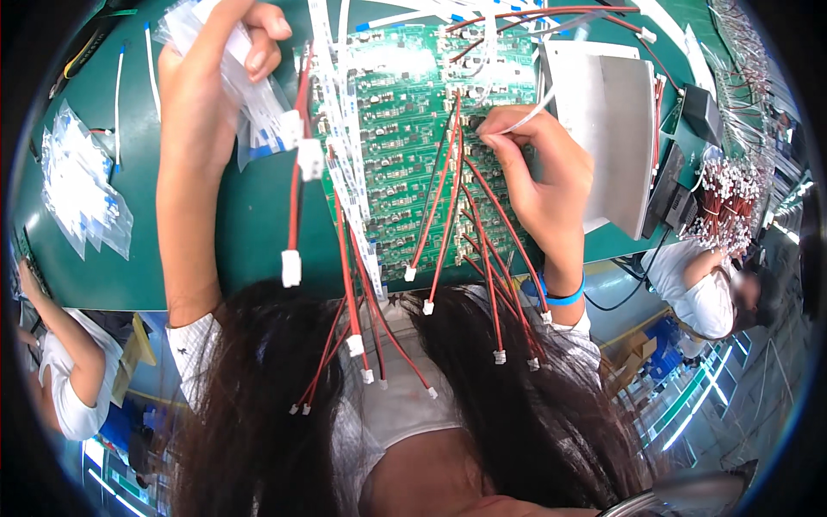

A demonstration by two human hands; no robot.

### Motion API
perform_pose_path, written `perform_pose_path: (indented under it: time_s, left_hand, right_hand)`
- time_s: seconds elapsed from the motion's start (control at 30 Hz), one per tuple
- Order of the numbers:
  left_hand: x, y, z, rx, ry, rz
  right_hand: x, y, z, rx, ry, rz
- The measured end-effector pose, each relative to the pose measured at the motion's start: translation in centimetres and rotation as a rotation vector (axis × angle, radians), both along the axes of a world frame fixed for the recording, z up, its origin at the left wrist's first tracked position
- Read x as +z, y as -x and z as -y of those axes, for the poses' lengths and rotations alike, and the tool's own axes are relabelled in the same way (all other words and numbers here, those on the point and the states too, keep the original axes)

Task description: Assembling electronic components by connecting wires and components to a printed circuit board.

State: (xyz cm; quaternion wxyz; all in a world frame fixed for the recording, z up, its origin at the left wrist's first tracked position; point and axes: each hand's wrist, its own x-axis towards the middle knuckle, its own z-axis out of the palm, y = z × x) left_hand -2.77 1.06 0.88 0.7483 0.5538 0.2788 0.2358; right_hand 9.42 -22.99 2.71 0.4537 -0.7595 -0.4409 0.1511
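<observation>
A panel of green circuit boards [405, 164] lies on the table. Red and black wires with white plugs [444, 224] hang from it over the front edge, and white ribbon cables [349, 146] run down its left side. My left hand [200, 90] is closed on a clear plastic bag [263, 108] beside the boards' left edge. The bag seems to hold white and blue pieces. My right hand [547, 168] pinches a white flat cable [538, 108] between thumb and forefinger, close to the middle row of connectors. The cable's lower end is hidden by the fingertips.
Another clear bag of white and blue cables [82, 185] lies on the green table [258, 224] at left. To the right are a grey metal plate [612, 129], a black box [702, 114] and a wire bundle [728, 198]. Co-workers sit at both sides.
</observation>
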Motion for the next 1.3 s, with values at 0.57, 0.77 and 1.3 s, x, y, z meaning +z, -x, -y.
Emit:
perform_pose_path:
  time_s: [0.57, 0.77, 1.3]
  left_hand:
    - [-0.2, -1.2, 1.2, 0.085, 0.198, -0.034]
    - [-3.4, -2.3, 0.8, -0.621, 1.062, 1.33]
    - [1.7, -0.5, 1.5, 0.086, 0.207, -0.025]
  right_hand:
    - [0.2, -0.4, -0.1, 0.083, -0.02, 0.274]
    - [0.0, -0.6, -0.2, 0.119, -0.038, 0.278]
    - [-0.3, -0.6, -0.1, 0.118, -0.054, 0.349]
